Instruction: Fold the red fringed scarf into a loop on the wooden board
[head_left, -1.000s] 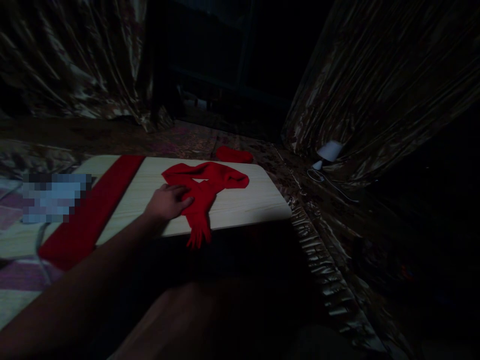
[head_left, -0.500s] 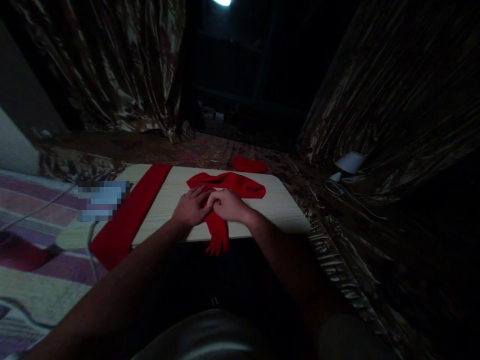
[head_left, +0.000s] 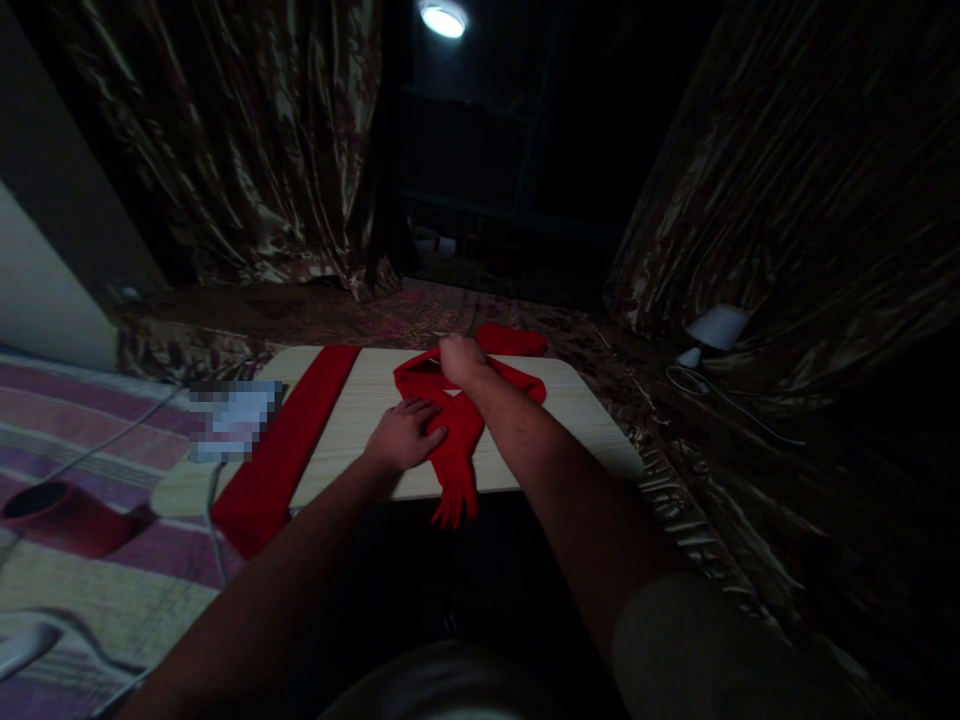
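A red fringed scarf [head_left: 459, 436] lies on a low wooden-topped table [head_left: 352, 412], its strands hanging over the near edge. Its middle crosses over and forms a flat loop towards the far side. My left hand [head_left: 407, 432] rests on the near part, fingers stretched out and the thumb lying on the cloth. Farther away, my right hand [head_left: 461, 358] has its fingers closed on the scarf at the far side of the loop; its fingertips are hidden. Another red cloth length [head_left: 289, 455] runs across the table's left part; whether it joins the scarf cannot be seen.
A folded red piece [head_left: 511, 340] lies beyond the far edge. Left are a blurred-out flat item [head_left: 234, 420], a cable and a red round container [head_left: 66, 518] on a striped cover. A small white lamp [head_left: 716, 328] stands right, near patterned curtains [head_left: 300, 150].
My right hand has moved away from my left hand to the far side of the loop. The left hand stays on the near part. The view has shifted a little.
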